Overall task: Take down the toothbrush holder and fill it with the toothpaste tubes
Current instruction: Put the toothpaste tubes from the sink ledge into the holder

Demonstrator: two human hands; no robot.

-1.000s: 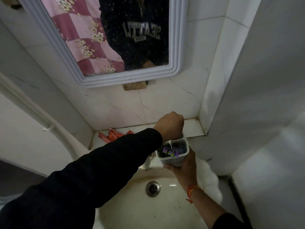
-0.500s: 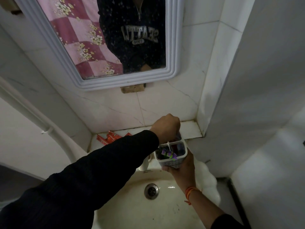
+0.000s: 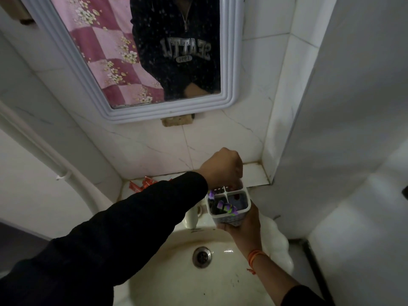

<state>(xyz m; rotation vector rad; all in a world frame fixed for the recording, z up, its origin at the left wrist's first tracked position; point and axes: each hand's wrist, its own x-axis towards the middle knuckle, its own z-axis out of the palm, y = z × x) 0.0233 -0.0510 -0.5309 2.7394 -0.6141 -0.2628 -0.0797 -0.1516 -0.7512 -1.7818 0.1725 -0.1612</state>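
My right hand [image 3: 245, 227] grips a white, divided toothbrush holder [image 3: 229, 220] from below, over the back of the sink. Purple toothpaste tubes [image 3: 225, 208] stick up in its front compartment. My left hand [image 3: 223, 166] hovers right above the holder's rear edge, fingers bunched and pointing down into the back compartment. Whether those fingers hold anything is hidden. Red toothpaste tubes [image 3: 143, 184] lie on the tiled ledge behind my left sleeve, partly covered by it.
The white sink [image 3: 220, 288] with its drain [image 3: 201, 256] lies below the holder, and a white tap [image 3: 191, 217] stands just left of it. A framed mirror [image 3: 229, 93] hangs above. The tiled ledge [image 3: 256, 173] meets a wall corner on the right.
My left hand has lifted slightly off the holder's top, so more of the compartments shows. The holder stays in my right hand.
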